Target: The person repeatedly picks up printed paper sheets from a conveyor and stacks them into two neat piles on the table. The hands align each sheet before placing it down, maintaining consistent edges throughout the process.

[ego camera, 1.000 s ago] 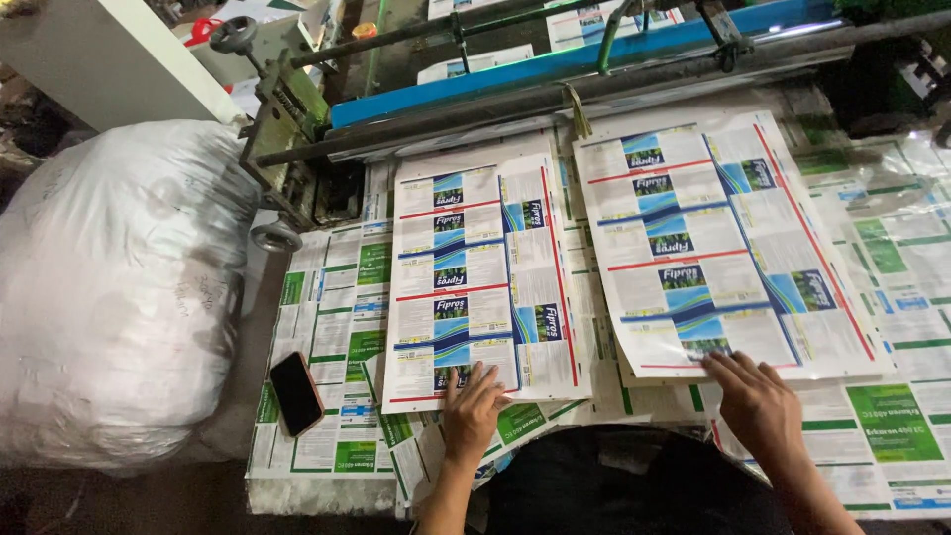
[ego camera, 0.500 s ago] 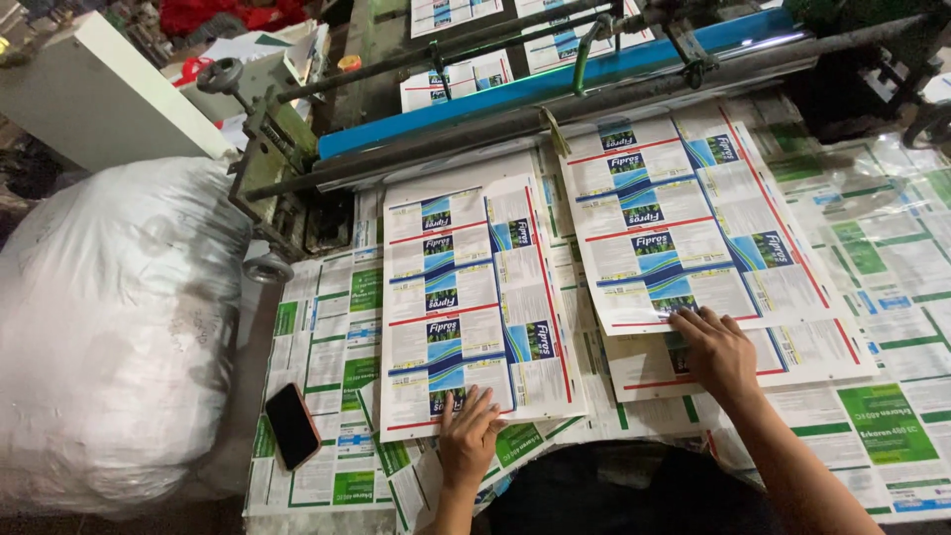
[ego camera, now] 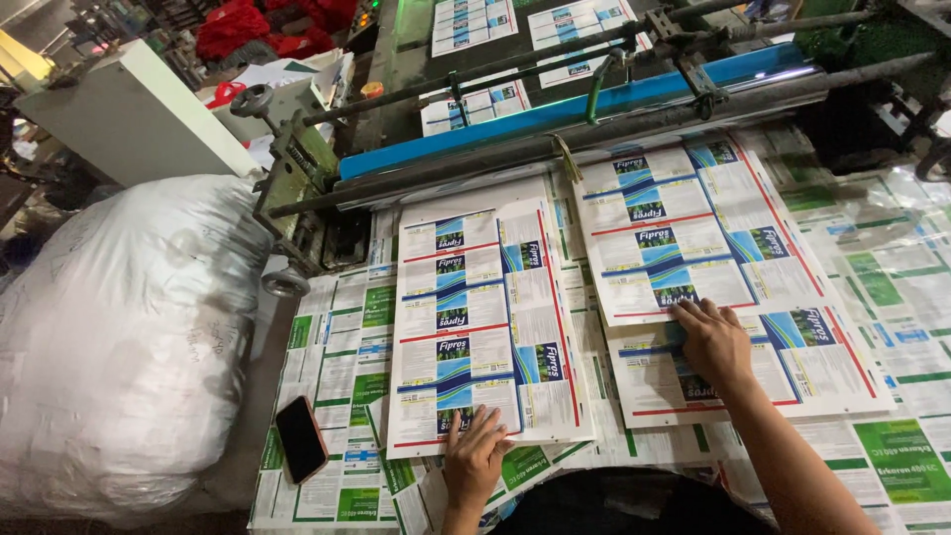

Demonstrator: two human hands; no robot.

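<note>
Left hand (ego camera: 475, 458) and right hand (ego camera: 713, 342) seemingly flat on printed sheets (ego camera: 485, 317).

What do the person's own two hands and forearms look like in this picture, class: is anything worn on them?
Both are bare. The left hand wears no glove, ring or watch that shows, and only a short stretch of bare wrist is in view below it. The right hand is likewise ungloved, with no jewellery visible, and its forearm runs bare to the picture's lower edge, with no sleeve or cuff on the part that shows.
</note>
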